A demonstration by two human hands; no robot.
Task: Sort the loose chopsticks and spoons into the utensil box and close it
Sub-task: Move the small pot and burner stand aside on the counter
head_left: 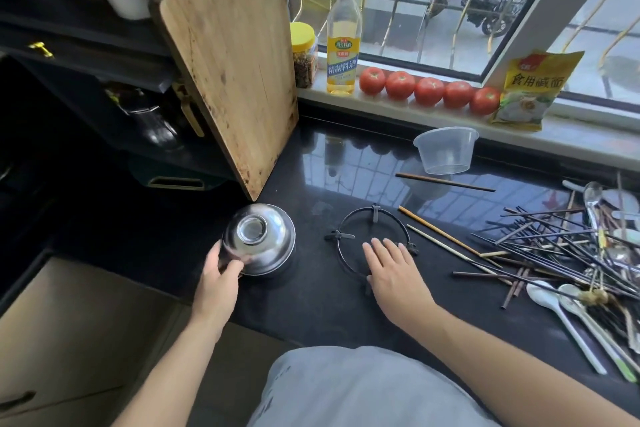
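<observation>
Head view of a dark, glossy bench point(311, 305) below a window. The left hand point(216, 279) is gripping the near-left rim of an upturned steel bowl point(259, 239), its fingers point(232, 266) curling onto the bowl's wall. The right hand point(391, 270) is lying flat, palm down, with fingers point(375, 246) straight and slightly spread, resting over the near-right part of a black wire pot ring point(372, 218) and holding nothing. Right of the right-hand fingers, a loose heap of dark and pale chopsticks point(540, 250) is sprawling across the bench; metal and white spoons point(554, 302) are lying mixed among them, toward the right edge of the view. Two pale chopsticks are angling out of the heap, their tips just beyond those fingertips. One brown chopstick point(445, 182) is lying alone, farther from the fingers, near a clear plastic tub point(446, 149). Beyond the left-hand fingers a wooden cutting board point(228, 55) is leaning upright. On the windowsill point(571, 133), well beyond both hands, a lidded jar point(304, 55), a bottle of pale liquid point(343, 42), five tomatoes point(429, 92) in a row and a yellow packet point(533, 90) are standing. The utensil box cannot be identified in this view
</observation>
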